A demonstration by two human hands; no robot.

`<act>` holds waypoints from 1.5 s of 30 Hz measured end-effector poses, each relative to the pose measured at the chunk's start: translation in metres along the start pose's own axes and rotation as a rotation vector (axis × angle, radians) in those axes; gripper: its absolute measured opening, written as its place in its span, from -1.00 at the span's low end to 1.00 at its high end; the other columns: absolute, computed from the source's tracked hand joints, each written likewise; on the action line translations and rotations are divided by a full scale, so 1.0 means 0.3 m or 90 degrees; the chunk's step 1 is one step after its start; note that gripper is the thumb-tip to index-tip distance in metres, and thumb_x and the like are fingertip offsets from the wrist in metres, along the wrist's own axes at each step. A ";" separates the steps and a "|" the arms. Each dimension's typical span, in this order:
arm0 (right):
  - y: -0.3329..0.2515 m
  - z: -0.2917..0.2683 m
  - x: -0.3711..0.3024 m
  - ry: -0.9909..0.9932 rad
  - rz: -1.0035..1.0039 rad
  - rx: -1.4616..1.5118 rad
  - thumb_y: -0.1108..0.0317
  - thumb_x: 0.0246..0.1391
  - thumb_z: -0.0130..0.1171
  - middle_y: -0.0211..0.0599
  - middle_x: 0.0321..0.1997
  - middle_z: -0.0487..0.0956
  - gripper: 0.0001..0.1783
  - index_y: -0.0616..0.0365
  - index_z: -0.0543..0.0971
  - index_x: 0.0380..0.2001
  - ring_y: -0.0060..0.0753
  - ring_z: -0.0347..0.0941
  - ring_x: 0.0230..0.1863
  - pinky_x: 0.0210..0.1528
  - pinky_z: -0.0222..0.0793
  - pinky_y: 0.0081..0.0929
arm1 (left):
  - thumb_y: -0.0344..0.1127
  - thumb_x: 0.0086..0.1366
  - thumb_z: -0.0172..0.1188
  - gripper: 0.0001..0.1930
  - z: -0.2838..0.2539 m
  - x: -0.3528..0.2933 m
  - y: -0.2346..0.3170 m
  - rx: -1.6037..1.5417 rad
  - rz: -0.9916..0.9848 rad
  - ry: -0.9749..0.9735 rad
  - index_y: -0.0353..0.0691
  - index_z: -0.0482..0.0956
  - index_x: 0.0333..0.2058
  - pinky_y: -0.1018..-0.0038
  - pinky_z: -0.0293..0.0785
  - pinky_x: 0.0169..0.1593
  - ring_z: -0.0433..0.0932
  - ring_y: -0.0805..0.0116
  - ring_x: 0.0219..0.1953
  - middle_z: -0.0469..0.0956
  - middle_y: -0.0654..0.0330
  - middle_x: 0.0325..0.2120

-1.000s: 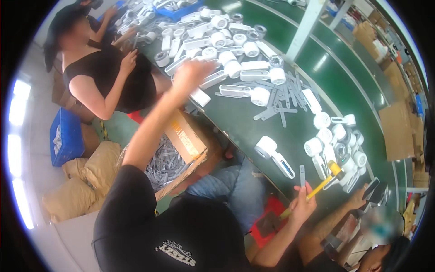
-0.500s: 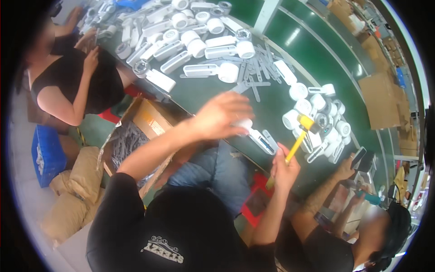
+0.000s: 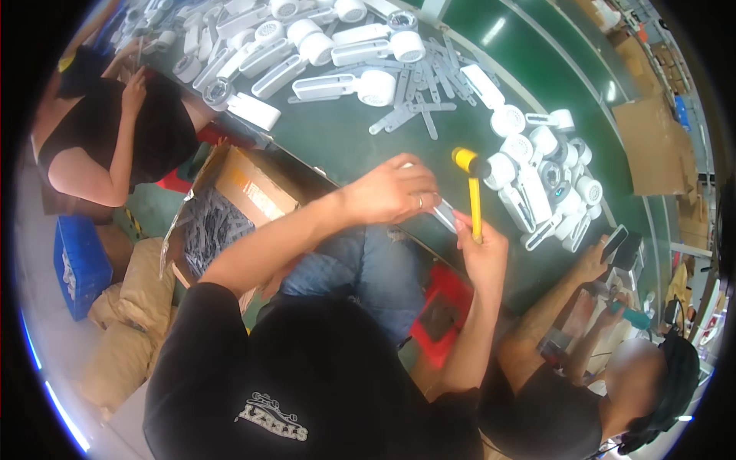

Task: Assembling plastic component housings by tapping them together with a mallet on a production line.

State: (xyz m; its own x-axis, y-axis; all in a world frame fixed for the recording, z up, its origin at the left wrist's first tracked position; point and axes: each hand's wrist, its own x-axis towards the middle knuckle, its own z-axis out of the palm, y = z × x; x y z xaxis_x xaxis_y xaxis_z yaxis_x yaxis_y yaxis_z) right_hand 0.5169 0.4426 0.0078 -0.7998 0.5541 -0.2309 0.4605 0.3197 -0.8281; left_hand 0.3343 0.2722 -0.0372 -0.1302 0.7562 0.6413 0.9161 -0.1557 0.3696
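Head view: right hand (image 3: 481,253) grip closed around yellow mallet (image 3: 473,192).

The left hand (image 3: 391,192) is covering most of a small clear part (image 3: 446,215); the fisheye rim is cropping the far white housings (image 3: 230,15).

The left hand (image 3: 391,192) and right hand (image 3: 481,249) meet at the near edge of the table (image 3: 337,146), a mallet (image 3: 471,192) upright in the right one. Fan housings (image 3: 537,165) lie heaped to the right, more housings (image 3: 330,54) behind. A carton (image 3: 253,192) sits below the table's edge on the left.
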 end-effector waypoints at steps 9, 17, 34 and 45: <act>0.015 0.030 0.001 -0.011 0.248 0.334 0.19 0.37 0.31 -0.46 -0.64 0.51 -0.61 0.19 0.68 0.13 -0.72 0.21 -0.76 -0.72 -0.01 -0.60 | -0.30 0.19 0.48 -0.76 -0.003 0.017 0.004 -0.014 -0.030 -0.024 -0.12 0.69 -0.17 0.24 0.51 0.05 0.63 0.21 -0.10 0.65 0.26 -0.21; 0.057 0.066 -0.023 0.081 0.186 0.146 0.28 0.28 0.39 -0.46 -0.55 0.57 -0.69 0.21 0.74 0.01 -0.60 0.43 -0.58 -0.52 0.30 -0.52 | -0.34 0.07 0.31 -0.67 0.028 0.057 0.007 0.016 0.043 -0.060 -0.11 0.79 -0.14 0.37 0.62 0.03 0.67 0.16 -0.11 0.71 0.24 -0.19; 0.002 -0.027 -0.288 0.141 0.138 0.142 0.26 0.53 0.02 -0.35 -0.36 0.61 -0.47 0.10 0.37 0.48 -0.65 0.43 -0.40 -0.30 0.42 -0.54 | -0.40 0.01 0.29 -0.57 0.050 0.050 0.000 0.051 0.075 -0.060 -0.07 0.80 -0.08 0.34 0.64 -0.07 0.65 0.17 -0.20 0.68 0.25 -0.26; 0.005 0.009 -0.421 0.172 0.093 0.006 0.28 0.54 -0.07 0.03 -0.38 0.58 -0.51 0.17 0.42 0.42 -0.27 0.56 -0.42 -0.28 0.48 -0.28 | -0.39 0.01 0.34 -0.65 0.070 0.060 -0.016 0.034 0.102 -0.017 -0.13 0.81 -0.16 0.36 0.63 -0.23 0.63 0.21 -0.33 0.67 0.25 -0.37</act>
State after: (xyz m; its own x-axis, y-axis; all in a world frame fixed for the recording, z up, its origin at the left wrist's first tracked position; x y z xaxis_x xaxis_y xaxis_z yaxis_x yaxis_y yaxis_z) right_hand 0.6175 0.3709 0.0342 -0.5930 0.7787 -0.2050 0.5584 0.2143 -0.8014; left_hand 0.3355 0.3000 -0.0415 0.0289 0.7406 0.6713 0.9434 -0.2423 0.2266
